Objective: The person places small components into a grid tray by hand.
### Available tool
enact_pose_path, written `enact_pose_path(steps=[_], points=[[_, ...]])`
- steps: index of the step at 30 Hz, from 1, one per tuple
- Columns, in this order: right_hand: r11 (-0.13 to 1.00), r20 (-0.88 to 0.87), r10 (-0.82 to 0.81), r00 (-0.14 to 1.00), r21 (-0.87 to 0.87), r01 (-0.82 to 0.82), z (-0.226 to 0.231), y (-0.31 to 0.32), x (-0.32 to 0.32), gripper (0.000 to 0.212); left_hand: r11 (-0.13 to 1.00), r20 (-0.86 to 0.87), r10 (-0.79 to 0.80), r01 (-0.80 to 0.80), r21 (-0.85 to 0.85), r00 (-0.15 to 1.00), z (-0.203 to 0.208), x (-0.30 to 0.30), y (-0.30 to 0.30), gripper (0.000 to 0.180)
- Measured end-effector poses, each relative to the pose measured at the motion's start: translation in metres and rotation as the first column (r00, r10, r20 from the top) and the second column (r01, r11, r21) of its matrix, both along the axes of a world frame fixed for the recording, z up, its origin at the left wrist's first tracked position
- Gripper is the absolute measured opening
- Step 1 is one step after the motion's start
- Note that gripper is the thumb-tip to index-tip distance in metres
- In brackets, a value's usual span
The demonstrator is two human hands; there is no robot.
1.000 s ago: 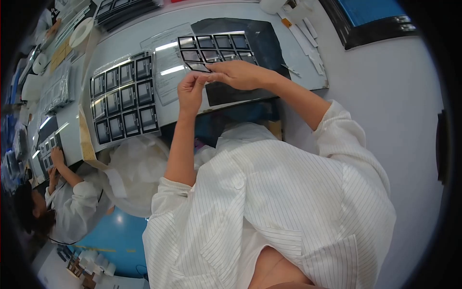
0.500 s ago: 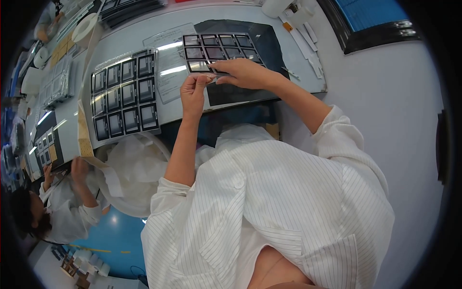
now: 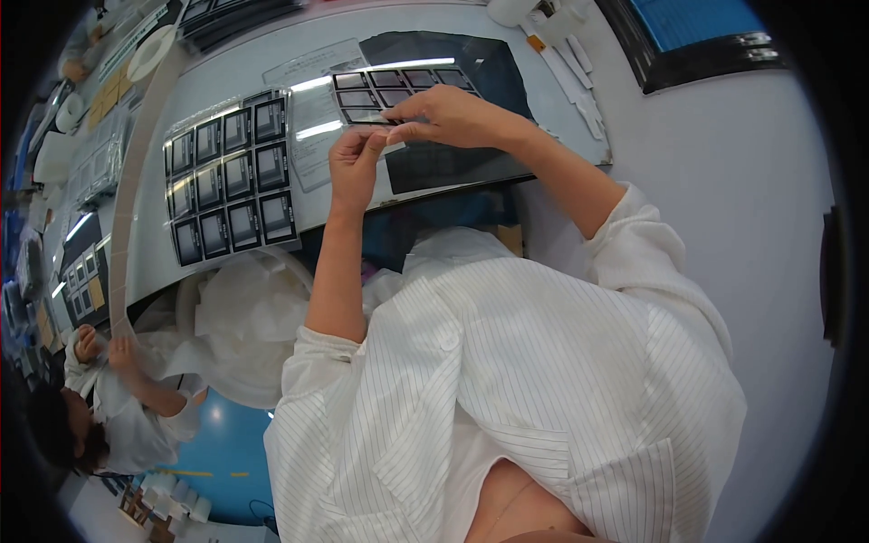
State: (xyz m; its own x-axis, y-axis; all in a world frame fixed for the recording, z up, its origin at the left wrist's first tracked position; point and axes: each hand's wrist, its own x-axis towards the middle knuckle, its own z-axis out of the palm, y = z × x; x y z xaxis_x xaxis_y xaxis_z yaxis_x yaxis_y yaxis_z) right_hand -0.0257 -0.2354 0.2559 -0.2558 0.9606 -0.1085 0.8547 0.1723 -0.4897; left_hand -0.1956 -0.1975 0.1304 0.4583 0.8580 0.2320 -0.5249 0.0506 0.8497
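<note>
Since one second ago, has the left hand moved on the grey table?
No. The left hand stays beside the dark mat, fingers pinching.

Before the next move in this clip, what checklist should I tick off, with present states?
1. Left hand pinching the small piece: ok.
2. Right hand meeting it over the black mat: ok.
3. Strip of dark squares lying flat under the hands: ok.
4. Full sheet of squares apart from both hands: ok.
5. What the fingers hold: cannot tell.
6. Co-worker's hands far from this spot: ok.
</note>
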Motion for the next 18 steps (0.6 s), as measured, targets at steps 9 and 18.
enact_pose_path(steps=[9,18], points=[[0.958,0.300,-0.129,0.945,0.285,0.041,0.013,0.007,0.013,0.033,0.963,0.041,-0.165,0.170,-0.209,0.985,-0.011,-0.011,-0.033,0.017],[1.000,0.102,-0.008,0.995,-0.003,0.009,-0.026,-0.038,-0.030,0.034,0.891,-0.089,-0.300,0.246,-0.381,0.950,-0.021,-0.049,-0.045,0.017]])
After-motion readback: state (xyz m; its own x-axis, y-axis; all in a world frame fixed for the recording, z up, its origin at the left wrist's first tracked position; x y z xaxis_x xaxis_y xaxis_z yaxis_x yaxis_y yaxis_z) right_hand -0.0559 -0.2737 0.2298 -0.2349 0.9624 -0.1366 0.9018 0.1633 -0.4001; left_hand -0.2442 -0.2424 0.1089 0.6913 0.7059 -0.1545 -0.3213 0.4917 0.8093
